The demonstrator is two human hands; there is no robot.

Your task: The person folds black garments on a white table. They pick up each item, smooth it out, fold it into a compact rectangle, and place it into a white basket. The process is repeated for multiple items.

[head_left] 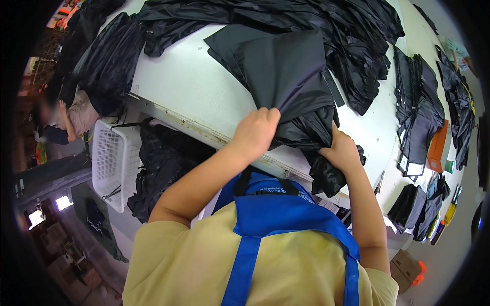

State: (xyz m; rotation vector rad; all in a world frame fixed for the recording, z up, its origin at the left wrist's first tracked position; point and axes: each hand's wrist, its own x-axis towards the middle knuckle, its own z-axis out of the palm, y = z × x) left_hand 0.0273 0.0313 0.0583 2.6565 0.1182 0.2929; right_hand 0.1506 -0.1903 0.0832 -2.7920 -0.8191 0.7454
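Observation:
A piece of black, shiny fabric (pixel 286 66) lies partly on the white table in front of me, its near end bunched between my hands. My left hand (pixel 259 131) is closed on its near left edge and pulls folds into the cloth. At the right edge, my right hand (pixel 343 149) grips the gathered material, with the thumb pointing inward and the fingers partly hidden by the cloth. Below the right hand, a crumpled black part (pixel 326 176) hangs over the table's front edge.
More black fabric (pixel 365 66) is heaped along the far side of the white table (pixel 173 76). To the left stands a white plastic basket (pixel 106 158) beside dark cloth (pixel 158 168). An orange box (pixel 438 148) and black pieces (pixel 418 107) lie at right. Another person (pixel 79 115) is at far left.

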